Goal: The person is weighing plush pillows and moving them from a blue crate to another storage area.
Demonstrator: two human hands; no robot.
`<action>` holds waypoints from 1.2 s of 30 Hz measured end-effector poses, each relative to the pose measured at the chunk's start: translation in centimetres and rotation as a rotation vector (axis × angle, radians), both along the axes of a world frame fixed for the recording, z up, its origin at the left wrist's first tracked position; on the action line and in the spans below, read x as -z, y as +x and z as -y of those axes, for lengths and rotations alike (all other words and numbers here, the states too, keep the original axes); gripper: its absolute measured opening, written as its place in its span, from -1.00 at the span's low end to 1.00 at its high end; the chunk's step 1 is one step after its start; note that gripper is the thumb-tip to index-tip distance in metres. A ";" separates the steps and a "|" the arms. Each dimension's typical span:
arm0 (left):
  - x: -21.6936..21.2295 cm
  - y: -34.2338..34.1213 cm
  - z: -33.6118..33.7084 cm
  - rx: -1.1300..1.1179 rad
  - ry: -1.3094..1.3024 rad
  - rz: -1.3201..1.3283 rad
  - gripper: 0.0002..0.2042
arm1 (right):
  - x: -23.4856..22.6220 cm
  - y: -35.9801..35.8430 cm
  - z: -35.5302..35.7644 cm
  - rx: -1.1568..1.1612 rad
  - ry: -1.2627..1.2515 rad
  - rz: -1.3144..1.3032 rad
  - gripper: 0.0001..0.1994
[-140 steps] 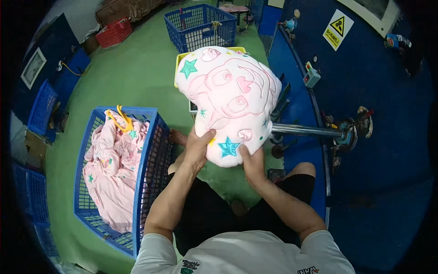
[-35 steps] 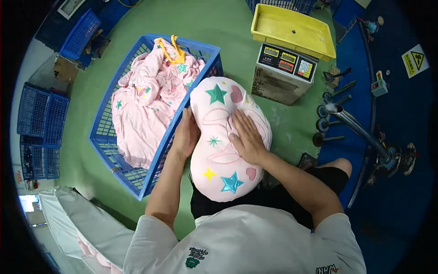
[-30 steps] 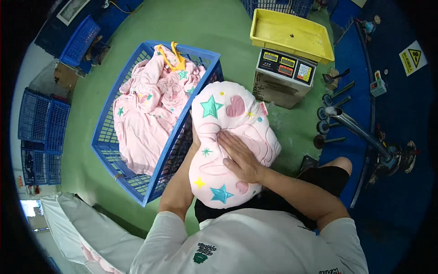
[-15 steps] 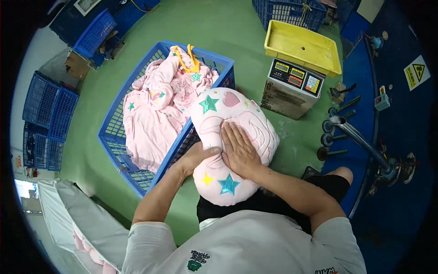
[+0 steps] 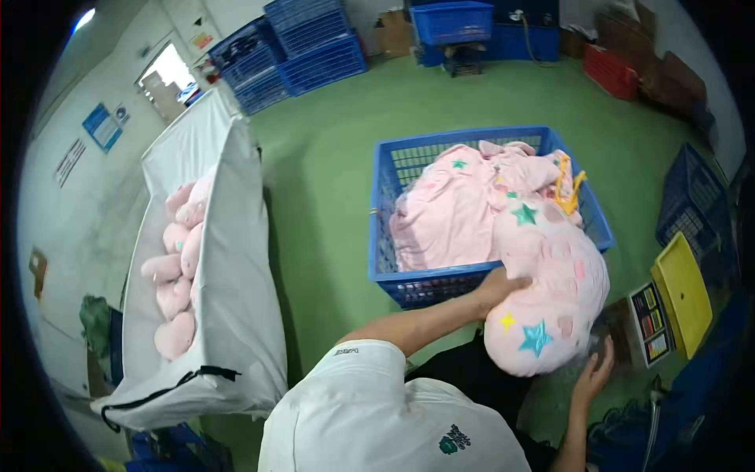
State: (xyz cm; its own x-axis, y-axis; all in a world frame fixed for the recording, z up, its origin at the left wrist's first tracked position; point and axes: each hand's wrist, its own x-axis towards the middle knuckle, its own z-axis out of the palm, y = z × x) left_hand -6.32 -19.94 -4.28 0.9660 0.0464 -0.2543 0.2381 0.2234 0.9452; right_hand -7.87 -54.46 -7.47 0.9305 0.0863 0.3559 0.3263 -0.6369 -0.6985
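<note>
While left hand (image 5: 497, 289) fingers curl on stuffed pink toy (image 5: 550, 303) and right hand (image 5: 594, 376) splays beneath, toy risks sliding off toward scale (image 5: 668, 311).

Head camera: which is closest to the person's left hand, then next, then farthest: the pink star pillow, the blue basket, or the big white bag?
1. Pink star pillow: the left hand touches it.
2. Blue basket: just ahead of the hand.
3. Big white bag: far to the left, holding pink plush toys.

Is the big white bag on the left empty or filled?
Partly filled: pink plush pieces lie inside the open white bag.
</note>
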 end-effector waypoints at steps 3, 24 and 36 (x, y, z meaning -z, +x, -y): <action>-5.4 -0.9 -11.1 -0.614 -0.174 0.115 -0.53 | 2.4 1.4 2.0 -0.041 0.006 -0.140 -0.60; 9.4 10.6 -15.3 -0.459 0.668 0.042 -0.59 | 6.5 -3.1 5.4 -0.050 -0.132 -0.421 -0.71; 19.2 17.8 -12.7 -0.043 1.106 -0.095 -0.44 | 8.5 -9.9 6.2 0.154 0.012 -0.729 -0.71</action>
State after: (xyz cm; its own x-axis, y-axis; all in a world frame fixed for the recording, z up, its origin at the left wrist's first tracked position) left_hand 11.52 -7.26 -23.49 0.9369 0.3264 -0.1252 0.3326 -0.7216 0.6072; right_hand -17.79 -60.63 -16.01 0.9321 -0.0646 -0.3565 -0.3154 -0.6291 -0.7105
